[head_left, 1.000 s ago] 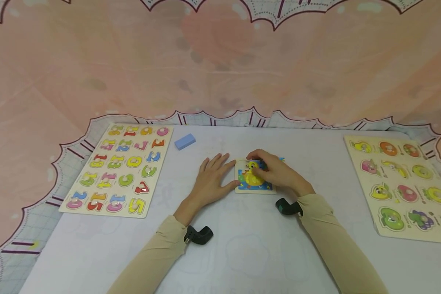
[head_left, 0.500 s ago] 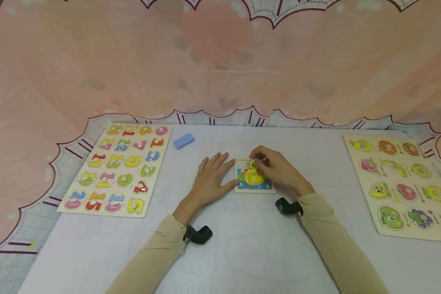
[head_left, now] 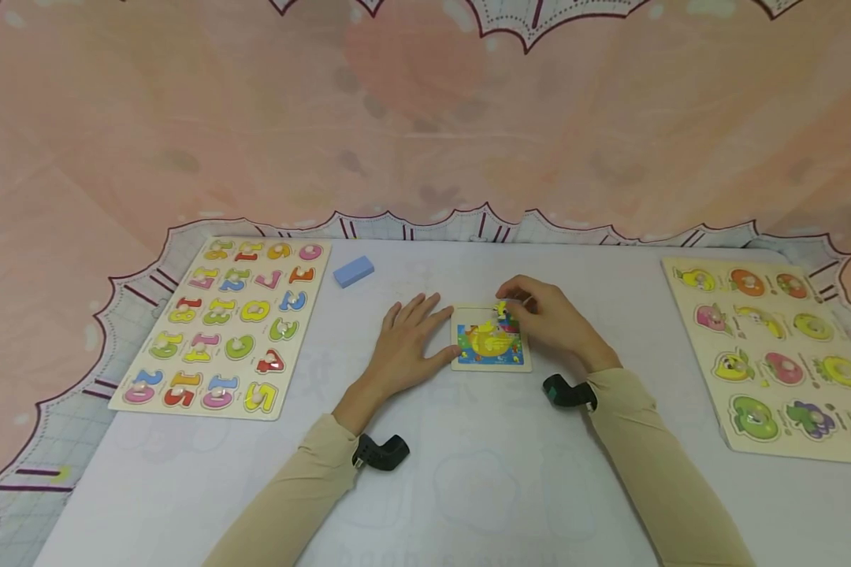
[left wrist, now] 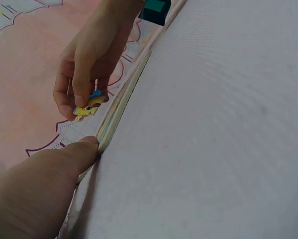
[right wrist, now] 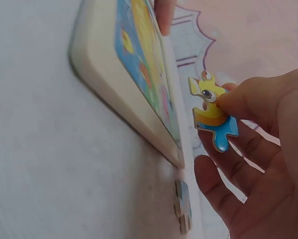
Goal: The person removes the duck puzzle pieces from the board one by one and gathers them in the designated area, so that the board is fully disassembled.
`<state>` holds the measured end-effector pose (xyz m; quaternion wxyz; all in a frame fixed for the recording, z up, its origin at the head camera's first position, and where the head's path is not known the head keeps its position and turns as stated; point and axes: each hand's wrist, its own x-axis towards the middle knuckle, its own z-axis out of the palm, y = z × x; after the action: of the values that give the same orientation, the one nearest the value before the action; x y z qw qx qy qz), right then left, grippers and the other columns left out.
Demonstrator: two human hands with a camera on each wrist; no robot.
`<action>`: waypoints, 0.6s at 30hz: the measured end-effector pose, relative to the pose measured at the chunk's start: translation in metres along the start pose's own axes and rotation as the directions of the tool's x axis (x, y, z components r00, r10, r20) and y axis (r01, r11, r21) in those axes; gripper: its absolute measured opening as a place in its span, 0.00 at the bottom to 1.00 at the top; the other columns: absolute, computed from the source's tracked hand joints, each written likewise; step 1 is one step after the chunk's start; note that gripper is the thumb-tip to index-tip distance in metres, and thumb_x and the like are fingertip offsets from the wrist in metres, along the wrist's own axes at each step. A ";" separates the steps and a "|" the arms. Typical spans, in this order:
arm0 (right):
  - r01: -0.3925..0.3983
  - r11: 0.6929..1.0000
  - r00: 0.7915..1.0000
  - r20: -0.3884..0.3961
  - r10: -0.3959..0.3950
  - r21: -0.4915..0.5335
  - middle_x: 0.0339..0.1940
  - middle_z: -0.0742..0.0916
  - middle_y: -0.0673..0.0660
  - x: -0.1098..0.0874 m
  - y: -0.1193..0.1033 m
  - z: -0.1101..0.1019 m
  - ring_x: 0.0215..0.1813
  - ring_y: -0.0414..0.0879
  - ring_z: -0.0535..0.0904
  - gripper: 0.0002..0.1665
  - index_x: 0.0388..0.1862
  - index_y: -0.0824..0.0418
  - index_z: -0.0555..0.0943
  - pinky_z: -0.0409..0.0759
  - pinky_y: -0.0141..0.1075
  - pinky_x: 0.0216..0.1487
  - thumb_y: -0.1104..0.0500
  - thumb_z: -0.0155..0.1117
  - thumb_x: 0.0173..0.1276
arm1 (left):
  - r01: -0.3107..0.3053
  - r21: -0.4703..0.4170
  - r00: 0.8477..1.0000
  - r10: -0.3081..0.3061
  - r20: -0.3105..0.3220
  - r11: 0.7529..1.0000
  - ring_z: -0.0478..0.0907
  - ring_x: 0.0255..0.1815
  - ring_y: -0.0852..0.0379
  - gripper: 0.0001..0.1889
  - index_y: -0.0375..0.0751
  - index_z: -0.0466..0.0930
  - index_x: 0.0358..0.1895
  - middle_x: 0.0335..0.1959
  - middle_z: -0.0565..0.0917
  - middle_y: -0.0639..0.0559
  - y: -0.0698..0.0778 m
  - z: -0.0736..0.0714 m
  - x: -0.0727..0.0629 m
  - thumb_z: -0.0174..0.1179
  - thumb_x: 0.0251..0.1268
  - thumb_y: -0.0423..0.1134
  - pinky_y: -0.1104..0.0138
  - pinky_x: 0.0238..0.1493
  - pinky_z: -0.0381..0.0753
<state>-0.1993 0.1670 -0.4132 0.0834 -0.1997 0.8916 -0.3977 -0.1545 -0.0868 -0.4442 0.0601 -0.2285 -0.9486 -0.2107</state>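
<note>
My right hand [head_left: 551, 321] pinches a jigsaw piece [right wrist: 212, 110] between thumb and fingers. The piece shows a yellow animal head with an eye and some blue; in the head view it is held over the upper right of a small wooden jigsaw board [head_left: 492, 368]. A yellow figure on blue fills the lower part of that board, while its upper left is bare wood. At the board's left edge lies my left hand [head_left: 410, 346], fingers straight and spread, thumb touching the edge. Beside the board is another loose jigsaw piece [right wrist: 182, 206], hidden in the head view.
A number puzzle board [head_left: 216, 331] lies to the left and a fruit puzzle board [head_left: 773, 394] to the right. Near the number board sits a blue block [head_left: 354, 272]. Behind the white table [head_left: 468, 480] hangs a peach patterned cloth [head_left: 411, 118].
My right hand has taken the yellow head piece off the board's upper part and moved it right. The upper left of the board now shows bare wood. My left hand stays put.
</note>
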 end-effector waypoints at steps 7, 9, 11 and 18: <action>-0.012 1.000 1.000 -0.018 0.012 0.010 0.48 0.83 0.56 0.000 0.005 -0.006 0.47 0.50 0.74 0.12 0.51 0.59 0.76 0.73 0.41 0.52 0.64 0.52 0.70 | -0.003 0.002 1.000 0.003 -0.005 1.000 0.54 0.75 0.47 0.33 0.50 0.68 0.67 0.72 0.64 0.48 -0.001 0.001 -0.001 0.56 0.61 0.60 0.46 0.73 0.48; -0.021 1.000 1.000 -0.021 0.021 0.000 0.48 0.83 0.56 -0.001 0.006 -0.008 0.46 0.50 0.74 0.12 0.51 0.59 0.76 0.73 0.42 0.51 0.64 0.52 0.70 | -0.001 0.001 1.000 0.001 -0.004 1.000 0.54 0.75 0.47 0.33 0.50 0.68 0.67 0.72 0.64 0.48 -0.001 0.001 -0.001 0.56 0.61 0.60 0.46 0.73 0.48; -0.024 1.000 0.999 -0.028 0.024 -0.009 0.48 0.83 0.56 -0.002 0.007 -0.010 0.46 0.50 0.75 0.12 0.51 0.59 0.76 0.74 0.42 0.51 0.64 0.52 0.70 | -0.002 -0.004 1.000 0.002 -0.006 1.000 0.54 0.75 0.47 0.33 0.50 0.68 0.67 0.72 0.64 0.48 0.000 0.001 -0.001 0.56 0.61 0.60 0.46 0.73 0.48; -0.035 0.999 0.998 -0.054 0.034 -0.024 0.49 0.83 0.56 -0.003 0.016 -0.017 0.46 0.50 0.75 0.13 0.51 0.60 0.76 0.74 0.42 0.51 0.64 0.51 0.70 | 0.000 0.005 1.000 0.000 -0.002 1.000 0.54 0.75 0.47 0.33 0.51 0.68 0.67 0.72 0.64 0.48 0.000 0.000 -0.001 0.56 0.61 0.60 0.46 0.73 0.48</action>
<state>-0.2060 0.1893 -0.4133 0.0639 -0.1744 0.9017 -0.3904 -0.1537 -0.0871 -0.4448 0.0614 -0.2282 -0.9490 -0.2085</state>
